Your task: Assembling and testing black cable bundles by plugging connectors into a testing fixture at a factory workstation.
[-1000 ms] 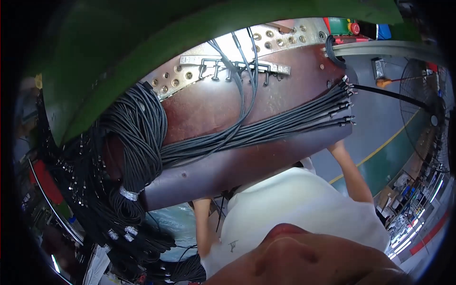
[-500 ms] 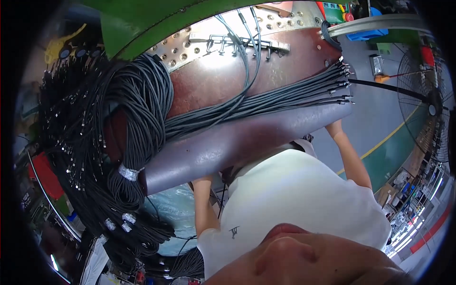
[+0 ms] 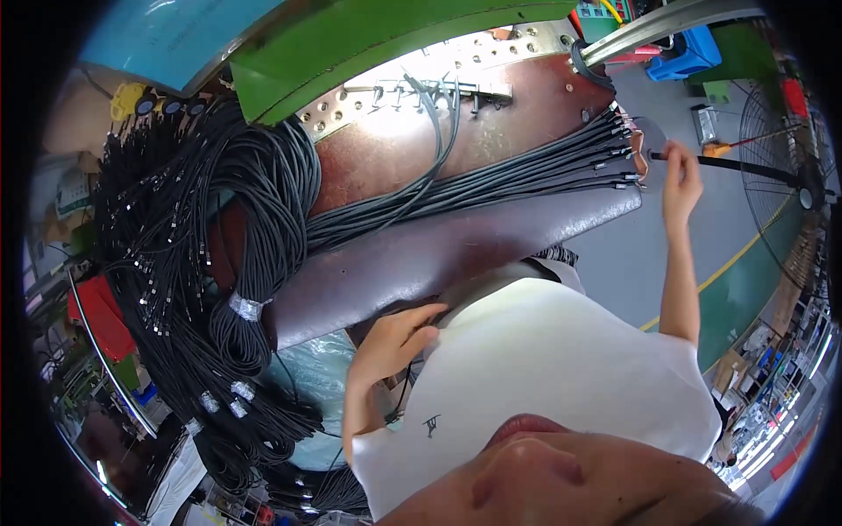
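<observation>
A bundle of black cables (image 3: pixel 491 184) lies along the brown table (image 3: pixel 377 272), its stripped ends fanned out at the right edge. Just past those ends is my right hand (image 3: pixel 681 184), raised with thumb and fingertips pressed together; what they hold, if anything, is too small to make out. A tan, bent strip (image 3: pixel 639 156) shows between the cable ends and this hand. My left hand (image 3: pixel 393 342) hovers at the table's near edge, close to my shirt, with thumb and forefinger apart and nothing visible in it.
Thick coils of black cable (image 3: pixel 263 175) hang over the table's left end, one bound with a silvery wrap (image 3: pixel 246 307). A metal rail with clamps (image 3: pixel 430 91) lies at the back below a green beam (image 3: pixel 386 48). A fan (image 3: pixel 802 193) stands at the right.
Both hands have come out from beneath the table's near edge. My right hand has risen to the cable ends; my left has moved up in front of my shirt. The view has shifted slightly.
</observation>
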A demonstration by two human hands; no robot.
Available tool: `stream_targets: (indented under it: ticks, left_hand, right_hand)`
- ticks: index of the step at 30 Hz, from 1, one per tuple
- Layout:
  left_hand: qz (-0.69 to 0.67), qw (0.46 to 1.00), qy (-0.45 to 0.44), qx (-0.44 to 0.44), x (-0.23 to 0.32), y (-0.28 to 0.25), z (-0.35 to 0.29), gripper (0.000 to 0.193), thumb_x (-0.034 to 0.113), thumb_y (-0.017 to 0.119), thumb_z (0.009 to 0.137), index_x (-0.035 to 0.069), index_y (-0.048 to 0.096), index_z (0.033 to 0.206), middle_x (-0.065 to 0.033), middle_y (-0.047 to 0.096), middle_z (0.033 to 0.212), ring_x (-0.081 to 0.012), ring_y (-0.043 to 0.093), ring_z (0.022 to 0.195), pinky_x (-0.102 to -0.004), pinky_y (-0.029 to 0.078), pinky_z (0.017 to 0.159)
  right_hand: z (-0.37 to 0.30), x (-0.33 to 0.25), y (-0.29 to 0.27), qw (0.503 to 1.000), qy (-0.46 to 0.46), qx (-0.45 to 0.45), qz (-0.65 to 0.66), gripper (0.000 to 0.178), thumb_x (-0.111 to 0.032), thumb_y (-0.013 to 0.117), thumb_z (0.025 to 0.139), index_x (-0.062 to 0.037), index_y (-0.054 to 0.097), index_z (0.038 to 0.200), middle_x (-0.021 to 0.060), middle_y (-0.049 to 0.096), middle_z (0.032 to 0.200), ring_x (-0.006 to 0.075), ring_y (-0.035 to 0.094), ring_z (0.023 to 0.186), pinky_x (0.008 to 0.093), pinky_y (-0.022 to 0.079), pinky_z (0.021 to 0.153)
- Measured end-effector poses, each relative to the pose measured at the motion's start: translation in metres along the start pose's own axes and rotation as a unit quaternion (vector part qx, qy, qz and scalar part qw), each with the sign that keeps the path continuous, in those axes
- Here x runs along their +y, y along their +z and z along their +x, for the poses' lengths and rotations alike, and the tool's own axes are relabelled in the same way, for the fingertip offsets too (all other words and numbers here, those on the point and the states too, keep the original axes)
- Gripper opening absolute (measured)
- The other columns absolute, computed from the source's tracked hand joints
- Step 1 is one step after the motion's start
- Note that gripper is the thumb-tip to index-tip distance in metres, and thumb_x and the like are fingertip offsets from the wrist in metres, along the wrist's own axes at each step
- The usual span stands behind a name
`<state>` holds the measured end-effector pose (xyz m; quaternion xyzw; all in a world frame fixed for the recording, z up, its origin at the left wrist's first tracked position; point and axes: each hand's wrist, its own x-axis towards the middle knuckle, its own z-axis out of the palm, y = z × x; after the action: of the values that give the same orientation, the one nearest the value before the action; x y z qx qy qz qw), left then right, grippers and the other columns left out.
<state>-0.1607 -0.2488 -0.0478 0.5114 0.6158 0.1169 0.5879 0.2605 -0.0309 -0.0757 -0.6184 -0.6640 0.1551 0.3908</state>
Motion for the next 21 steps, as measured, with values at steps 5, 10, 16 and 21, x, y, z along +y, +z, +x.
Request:
stream_targets:
  ticks: [5, 10, 16, 21]
  left_hand:
    - [0.090, 0.930, 0.354, 0.047, 0.087, -0.006, 0.052, 0.058, 0.023, 0.066, 0.082, 0.000, 0.045, 0.131, -0.0178, 0.043, 0.139, -0.0335, 0.044, 0.127, -0.0392, 0.037, 0.103]
    - [0.341, 0.852, 0.286, 0.276, 0.095, 0.016, 0.111, 0.089, 0.046, 0.073, 0.069, -0.004, 0.037, 0.134, -0.0192, 0.039, 0.141, -0.0361, 0.040, 0.128, -0.0521, 0.030, 0.105]
    - [0.440, 0.827, 0.146, 0.317, 0.023, -0.055, 0.055, 0.059, 0.044, 0.059, 0.083, 0.012, 0.049, 0.131, -0.0228, 0.038, 0.140, -0.0404, 0.034, 0.130, -0.0489, 0.029, 0.105]
    - [0.493, 0.768, 0.222, 0.343, 0.025, -0.085, 0.074, 0.033, 0.016, 0.066, 0.080, 0.009, 0.062, 0.113, -0.0092, 0.060, 0.105, -0.0288, 0.058, 0.095, -0.0379, 0.047, 0.084]
  right_hand:
    - [0.052, -0.133, 0.101, 0.876, -0.430, -0.179, -0.126, 0.050, -0.036, 0.066, 0.080, -0.0034, 0.058, 0.117, 0.0130, 0.061, 0.109, 0.0289, 0.058, 0.104, 0.0382, 0.042, 0.094]
    - [0.057, -0.149, 0.192, 0.845, -0.459, -0.236, -0.137, 0.061, -0.053, 0.057, 0.081, -0.0021, 0.058, 0.115, 0.0200, 0.062, 0.103, 0.0315, 0.057, 0.103, 0.0385, 0.045, 0.090]
    - [0.101, -0.135, 0.138, 0.835, -0.407, -0.345, -0.132, 0.045, -0.040, 0.060, 0.084, -0.0078, 0.061, 0.115, 0.0155, 0.063, 0.104, 0.0301, 0.062, 0.092, 0.0382, 0.048, 0.081]
    - [0.123, -0.106, 0.149, 0.893, -0.348, -0.284, 0.031, 0.020, -0.024, 0.059, 0.083, -0.0063, 0.067, 0.091, 0.0136, 0.065, 0.079, 0.0232, 0.063, 0.066, 0.0347, 0.050, 0.060]
